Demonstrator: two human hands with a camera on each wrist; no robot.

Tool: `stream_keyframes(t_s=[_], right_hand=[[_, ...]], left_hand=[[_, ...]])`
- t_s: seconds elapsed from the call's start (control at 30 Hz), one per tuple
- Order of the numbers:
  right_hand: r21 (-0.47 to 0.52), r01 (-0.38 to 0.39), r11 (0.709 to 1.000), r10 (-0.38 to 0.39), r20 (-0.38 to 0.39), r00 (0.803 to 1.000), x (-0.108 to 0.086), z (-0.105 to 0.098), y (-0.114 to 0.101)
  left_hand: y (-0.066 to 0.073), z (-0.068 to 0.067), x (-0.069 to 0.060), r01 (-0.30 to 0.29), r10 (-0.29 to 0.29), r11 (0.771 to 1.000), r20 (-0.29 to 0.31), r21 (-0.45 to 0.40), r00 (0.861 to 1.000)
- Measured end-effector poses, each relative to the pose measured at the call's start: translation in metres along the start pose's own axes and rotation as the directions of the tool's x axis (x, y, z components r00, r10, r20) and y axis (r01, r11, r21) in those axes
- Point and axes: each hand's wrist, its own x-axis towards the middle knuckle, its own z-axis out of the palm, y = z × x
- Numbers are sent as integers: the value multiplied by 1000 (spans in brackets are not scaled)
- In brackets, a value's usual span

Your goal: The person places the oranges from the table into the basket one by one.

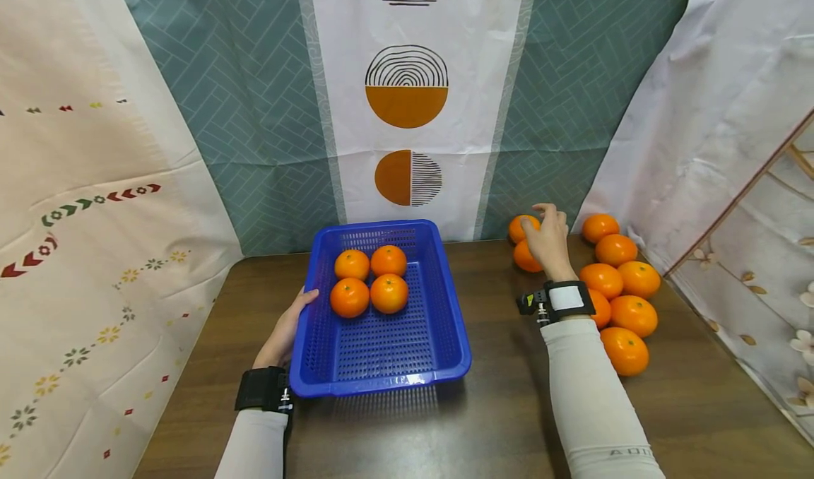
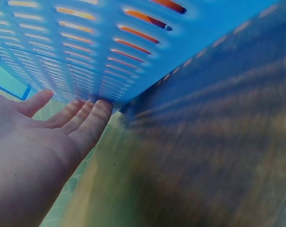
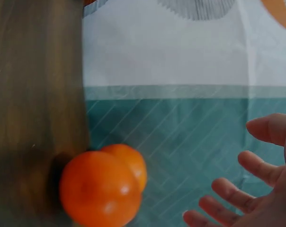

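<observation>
A blue plastic basket [image 1: 407, 355] with slotted walls stands on the table, several oranges [image 1: 389, 293] grouped in its far left part. At the basket's left side is my left hand [image 1: 288, 330], thumb by the rim. The left wrist view shows its fairly straight fingers [image 2: 88, 120] against the outer wall. My right hand [image 1: 550, 242] hovers over two oranges [image 1: 526, 256] near the back edge of the table. Its fingers [image 3: 233, 191] are spread and hold nothing in the right wrist view, where the front orange [image 3: 100, 189] partly hides the other.
Several more oranges [image 1: 626, 316] lie in a cluster to the right, partly behind my right wrist. A patterned cloth [image 1: 407, 182] hangs along the back of the wooden table [image 1: 496, 408]. Other cloths [image 1: 127, 338] hang at the left and right sides.
</observation>
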Motion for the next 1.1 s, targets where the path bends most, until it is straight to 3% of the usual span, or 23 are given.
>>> stream_keyframes(t_s=[0.27,0.53,0.9,1.1], right_hand=[[-67,-116,991,120,45,992,5,1,17],[-85,-246,965,251,47,967,12,7,27],[-135,-331,934,344,94,934,18,15,42],[-168,-333,928,352,97,931,20,20,44]], left_hand=[[0,1,-1,10,-10,1000,-12,1,1000],[1,1,-1,-5,5,1000,-1,-17,1000],[0,0,-1,2,-2,1000,-3,-8,1000],[1,1,-2,8,-9,1000,-11,-9,1000]])
